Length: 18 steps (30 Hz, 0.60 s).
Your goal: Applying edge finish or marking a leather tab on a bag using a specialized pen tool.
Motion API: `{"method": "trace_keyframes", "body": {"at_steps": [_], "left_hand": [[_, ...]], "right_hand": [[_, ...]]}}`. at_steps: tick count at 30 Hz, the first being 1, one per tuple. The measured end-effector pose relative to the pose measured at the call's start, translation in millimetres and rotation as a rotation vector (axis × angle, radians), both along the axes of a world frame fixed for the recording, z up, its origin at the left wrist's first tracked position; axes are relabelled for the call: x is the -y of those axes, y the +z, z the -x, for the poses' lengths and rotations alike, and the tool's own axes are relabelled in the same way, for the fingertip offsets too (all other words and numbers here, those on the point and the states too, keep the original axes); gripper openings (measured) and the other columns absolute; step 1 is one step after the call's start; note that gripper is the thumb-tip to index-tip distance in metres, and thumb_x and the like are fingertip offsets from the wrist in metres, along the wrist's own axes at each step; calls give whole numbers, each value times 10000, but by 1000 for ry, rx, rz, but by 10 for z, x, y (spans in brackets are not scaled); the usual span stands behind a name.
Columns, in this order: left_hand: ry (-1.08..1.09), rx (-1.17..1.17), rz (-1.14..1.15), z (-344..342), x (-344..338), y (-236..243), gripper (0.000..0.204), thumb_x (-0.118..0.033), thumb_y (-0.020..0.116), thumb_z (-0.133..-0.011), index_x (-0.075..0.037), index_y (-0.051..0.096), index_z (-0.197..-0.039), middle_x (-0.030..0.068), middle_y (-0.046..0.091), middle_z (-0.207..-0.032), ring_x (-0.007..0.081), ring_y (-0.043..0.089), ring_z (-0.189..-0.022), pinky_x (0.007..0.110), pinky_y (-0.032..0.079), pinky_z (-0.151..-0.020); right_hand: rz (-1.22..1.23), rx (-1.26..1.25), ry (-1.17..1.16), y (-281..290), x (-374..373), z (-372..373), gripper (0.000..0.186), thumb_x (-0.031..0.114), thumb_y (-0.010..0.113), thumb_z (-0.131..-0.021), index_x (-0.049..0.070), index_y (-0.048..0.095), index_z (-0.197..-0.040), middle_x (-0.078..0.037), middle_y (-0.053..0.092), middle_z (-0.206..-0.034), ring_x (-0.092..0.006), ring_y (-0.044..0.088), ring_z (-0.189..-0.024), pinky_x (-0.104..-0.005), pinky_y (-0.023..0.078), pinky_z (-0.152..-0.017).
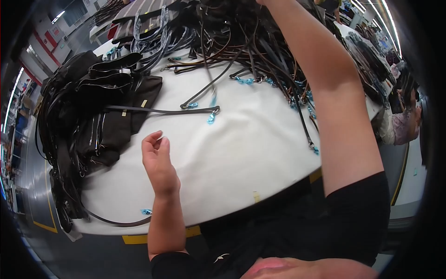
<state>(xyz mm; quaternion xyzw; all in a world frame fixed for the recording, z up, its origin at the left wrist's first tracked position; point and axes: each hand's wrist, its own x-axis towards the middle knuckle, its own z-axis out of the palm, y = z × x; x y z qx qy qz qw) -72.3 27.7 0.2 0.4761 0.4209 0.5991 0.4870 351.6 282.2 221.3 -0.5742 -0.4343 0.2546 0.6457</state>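
Note:
My left hand (159, 162) is over the near left part of the white table (223, 149). Its fingers are loosely curled, the thumb stands apart from them, and nothing shows in it. To its left lies a pile of black bags (104, 111) with straps and zips. A dark strap (162, 110) runs from the pile onto the table and ends in a metal clasp wrapped in blue film. My right arm stretches across to the far heap of dark straps (232, 28). Of my right hand (263, 2) only a sliver shows at the top edge, so its fingers are hidden.
Brown and black straps (278, 69) with blue-wrapped clasps spread along the far right of the table. Clear-wrapped handles (162, 35) lie at the far left. Another strap (125, 223) curves along the near edge. More dark goods (367, 58) and people stand beyond, right.

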Motion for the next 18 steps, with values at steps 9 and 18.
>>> {"method": "trace_keyframes", "body": {"at_steps": [9, 18], "left_hand": [[-193, -200, 19, -112, 59, -125, 182, -153, 678, -967, -20, 647, -1087, 66, 643, -1090, 151, 594, -1011, 307, 484, -852], [-208, -380, -9, -199, 47, -144, 175, -153, 692, -959, -8, 668, -1054, 48, 659, -999, 117, 573, -873, 281, 483, -794]], "right_hand": [[-230, 828, 10, -2006, 187, 668, 183, 229, 604, -1021, 48, 635, -1021, -190, 719, -885, -351, 735, -833, -459, 567, -759], [238, 1165, 109, -2500, 685, 1212, 389, 376, 666, -993, 24, 579, -1135, -237, 705, -1028, -412, 675, -1034, -480, 535, -879]]}}
